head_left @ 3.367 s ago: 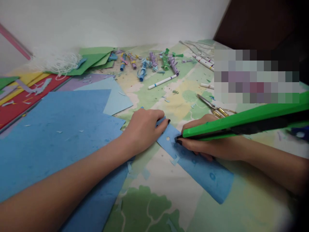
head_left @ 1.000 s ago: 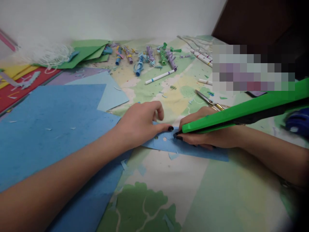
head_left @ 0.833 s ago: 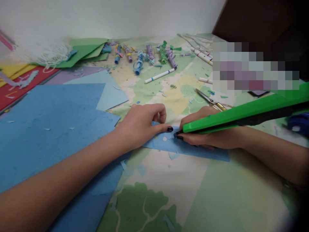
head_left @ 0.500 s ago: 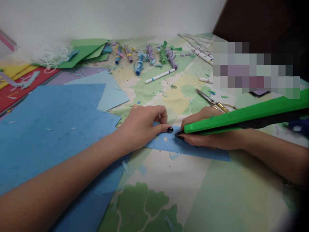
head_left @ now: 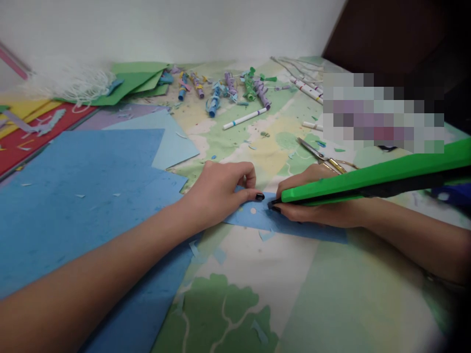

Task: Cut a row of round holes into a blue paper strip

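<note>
A strip of blue paper (head_left: 253, 225) lies across the table between both hands, with small pale spots on it. My left hand (head_left: 224, 191), fingers curled, holds the strip down with the thumb on its left part. My right hand (head_left: 312, 196) is closed around the front of a long green-and-black tool (head_left: 368, 179), whose exact kind I cannot make out. Its dark tip touches or hovers just over the strip; which one I cannot tell. Beyond the right hand, golden-handled scissors (head_left: 320, 154) rest on the table.
A large blue sheet (head_left: 110, 196) covers the left side. Behind it are green sheets (head_left: 136, 81) and a tangle of white string (head_left: 73, 83). Several decorated paper rolls (head_left: 213, 100), a white marker (head_left: 246, 118) and paper scraps (head_left: 260, 332) lie about on the patterned cloth (head_left: 257, 279).
The camera view has shifted slightly. Both hands, the blue strip and the green tool keep almost the same places relative to one another.
</note>
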Tool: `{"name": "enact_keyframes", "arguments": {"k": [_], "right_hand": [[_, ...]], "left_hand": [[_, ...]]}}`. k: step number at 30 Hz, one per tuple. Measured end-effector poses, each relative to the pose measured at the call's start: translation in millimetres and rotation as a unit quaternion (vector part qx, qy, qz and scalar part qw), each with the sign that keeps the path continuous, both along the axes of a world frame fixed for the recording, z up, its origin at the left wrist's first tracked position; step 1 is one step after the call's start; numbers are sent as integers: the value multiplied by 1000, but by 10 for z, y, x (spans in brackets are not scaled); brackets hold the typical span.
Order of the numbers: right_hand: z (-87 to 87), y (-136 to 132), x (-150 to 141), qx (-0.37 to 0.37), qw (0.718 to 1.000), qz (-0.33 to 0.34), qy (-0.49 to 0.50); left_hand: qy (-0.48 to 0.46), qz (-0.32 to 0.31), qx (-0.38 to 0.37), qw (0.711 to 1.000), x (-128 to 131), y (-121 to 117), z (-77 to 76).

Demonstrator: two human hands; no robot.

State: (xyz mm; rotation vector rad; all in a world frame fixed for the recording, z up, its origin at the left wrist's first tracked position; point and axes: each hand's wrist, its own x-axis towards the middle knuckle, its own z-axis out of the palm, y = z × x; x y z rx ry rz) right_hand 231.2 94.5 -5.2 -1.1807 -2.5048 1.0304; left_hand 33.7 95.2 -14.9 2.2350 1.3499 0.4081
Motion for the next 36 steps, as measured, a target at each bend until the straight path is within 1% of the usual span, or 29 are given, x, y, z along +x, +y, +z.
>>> {"name": "enact_keyframes", "arguments": {"k": [3, 6, 9, 11, 13, 16, 18, 21, 24, 29, 36], "right_hand": [[9, -6, -6, 28, 1000, 6, -10], [41, -26, -5, 38, 999, 19, -10], [83, -57, 7, 44, 998, 38, -14], [98, -67, 17, 42, 998, 39, -22], [97, -60, 22, 0, 1000, 21, -18], [80, -27, 19, -93, 996, -7, 3], [74, -7, 12, -110, 994, -13, 11], [76, 5, 5, -99, 995, -12, 12], [70, 6, 6, -94, 996, -5, 11], [26, 6, 13, -40, 999, 3, 18], [0, 11, 29, -19, 999, 7, 28]], "left_hand": [[0, 3, -2, 1000, 0, 6, -6], [8, 14, -4, 1000, 15, -22, 12], [32, 31, -10, 999, 35, -89, 62], [50, 41, -15, 998, 43, -134, 113], [70, 50, -29, 996, 45, -158, 169], [97, 55, -75, 991, 47, -146, 232], [87, 54, -86, 991, 51, -122, 239], [49, 30, -53, 997, 63, -99, 196], [39, -2, -24, 999, 72, -99, 140], [36, -19, -28, 999, 66, -99, 112], [36, -18, -32, 999, 49, -98, 126]]}}
